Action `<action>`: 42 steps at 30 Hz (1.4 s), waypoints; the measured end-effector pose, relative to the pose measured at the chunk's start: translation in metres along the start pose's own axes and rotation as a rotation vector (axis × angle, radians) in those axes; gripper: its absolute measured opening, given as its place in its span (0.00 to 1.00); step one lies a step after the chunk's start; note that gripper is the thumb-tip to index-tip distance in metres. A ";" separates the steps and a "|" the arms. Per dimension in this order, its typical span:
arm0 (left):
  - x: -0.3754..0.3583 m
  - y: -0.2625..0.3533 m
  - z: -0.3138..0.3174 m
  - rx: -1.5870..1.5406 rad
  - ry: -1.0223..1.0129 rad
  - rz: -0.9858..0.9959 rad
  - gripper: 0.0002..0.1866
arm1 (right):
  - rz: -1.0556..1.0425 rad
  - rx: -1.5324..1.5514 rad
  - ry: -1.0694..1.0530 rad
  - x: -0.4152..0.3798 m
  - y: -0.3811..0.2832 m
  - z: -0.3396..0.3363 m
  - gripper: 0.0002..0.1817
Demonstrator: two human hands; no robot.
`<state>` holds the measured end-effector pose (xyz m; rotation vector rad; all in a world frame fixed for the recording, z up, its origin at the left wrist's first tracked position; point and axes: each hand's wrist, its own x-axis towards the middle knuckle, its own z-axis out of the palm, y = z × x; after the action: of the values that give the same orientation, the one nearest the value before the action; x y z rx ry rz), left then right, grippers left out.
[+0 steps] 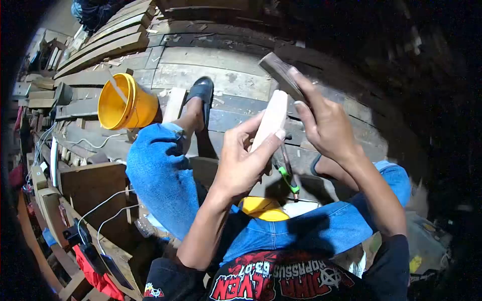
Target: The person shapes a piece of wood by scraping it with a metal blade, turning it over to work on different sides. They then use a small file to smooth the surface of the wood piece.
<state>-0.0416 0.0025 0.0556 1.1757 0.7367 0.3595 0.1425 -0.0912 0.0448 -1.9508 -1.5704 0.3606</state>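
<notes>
My left hand (pixel 240 163) is closed around a pale, smooth piece of wood (pixel 272 114), its thumb pressed along the near end. The piece tapers to a blunt tip that points up and away from me. Just beyond that tip, my right hand (pixel 329 123) grips a brown, flat-sided block (pixel 279 73) by its near end, fingers along the top and thumb beneath. The block slants over the wood's tip and overlaps nothing of its length. Below my hands, between my legs, lies a tool with a green and black handle (pixel 287 178).
A yellow bucket (pixel 130 103) stands on the plank floor (pixel 213 65) to the left, with a stick inside. Stacked wooden slats (pixel 108 45) lie at the far left. White cables (pixel 108 215) run over a wooden frame beside my left leg. A yellow object (pixel 263 208) sits between my thighs.
</notes>
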 end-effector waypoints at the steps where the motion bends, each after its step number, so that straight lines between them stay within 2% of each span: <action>1: 0.000 0.002 0.001 0.001 -0.013 -0.007 0.23 | 0.062 0.019 0.036 0.004 0.001 -0.004 0.38; 2: -0.001 0.003 -0.002 -0.013 -0.018 -0.004 0.24 | -0.174 0.015 0.163 -0.006 0.005 0.008 0.36; 4: 0.000 -0.003 -0.008 0.024 -0.011 0.014 0.25 | -0.173 -0.001 0.055 -0.012 -0.001 0.007 0.37; 7: 0.002 -0.003 -0.001 0.046 0.026 -0.011 0.24 | -0.091 -0.032 0.080 -0.005 0.008 0.013 0.38; 10: 0.000 -0.002 -0.010 -0.009 -0.011 -0.008 0.28 | -0.173 0.113 0.104 -0.016 -0.004 0.019 0.37; 11: -0.001 -0.001 -0.012 0.005 -0.008 -0.014 0.28 | -0.154 0.054 0.093 -0.010 -0.003 0.016 0.37; 13: -0.003 0.009 -0.006 0.020 -0.013 -0.055 0.29 | -0.095 -0.060 0.065 0.003 0.007 0.010 0.38; 14: -0.003 0.009 0.000 -0.011 0.007 -0.064 0.29 | 0.071 -0.085 -0.043 0.014 0.007 0.001 0.39; 16: -0.002 0.004 -0.009 -0.001 -0.019 -0.038 0.29 | -0.116 0.088 0.081 -0.003 -0.002 0.017 0.37; 19: -0.004 0.008 -0.012 -0.010 0.000 -0.062 0.29 | -0.175 0.053 0.086 -0.003 -0.004 0.021 0.33; 22: -0.002 0.003 -0.007 -0.051 -0.035 -0.082 0.31 | 0.017 -0.055 0.020 0.013 -0.002 0.005 0.34; 24: -0.004 0.003 -0.012 0.008 -0.028 -0.058 0.31 | -0.155 0.090 0.119 -0.002 -0.005 0.019 0.34; 26: -0.003 0.000 -0.012 0.114 0.042 0.002 0.30 | -0.168 -0.013 0.060 -0.002 -0.001 0.015 0.34; 27: -0.003 0.001 -0.006 0.168 0.091 0.045 0.29 | -0.092 -0.137 -0.044 0.006 0.004 0.003 0.34; 28: -0.002 0.001 -0.003 0.147 0.069 -0.008 0.25 | -0.008 -0.131 -0.072 0.016 0.013 -0.001 0.34; 31: 0.000 0.006 -0.007 0.251 0.075 0.039 0.22 | -0.179 -0.032 -0.062 -0.007 -0.004 0.007 0.33; 32: 0.001 -0.003 -0.009 0.209 0.092 0.122 0.20 | -0.287 -0.036 -0.067 -0.011 -0.005 0.011 0.32; 35: 0.001 -0.002 -0.004 0.251 0.099 0.062 0.21 | -0.036 -0.164 -0.027 0.014 0.010 -0.002 0.33; 36: 0.000 -0.002 -0.002 0.242 0.079 0.054 0.22 | -0.081 -0.172 0.004 0.015 0.013 0.000 0.33; 39: -0.001 0.003 -0.005 0.199 0.066 0.044 0.25 | -0.245 -0.044 -0.079 -0.014 -0.004 0.011 0.32; 40: 0.000 0.003 -0.005 0.212 0.073 0.045 0.25 | -0.286 -0.099 -0.030 -0.009 0.002 0.011 0.33; 42: -0.001 0.004 0.000 0.253 0.062 0.061 0.26 | -0.113 -0.147 -0.041 0.006 0.009 0.005 0.34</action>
<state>-0.0415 0.0031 0.0599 1.4334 0.8185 0.3615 0.1492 -0.0849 0.0365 -1.9636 -1.7692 0.2459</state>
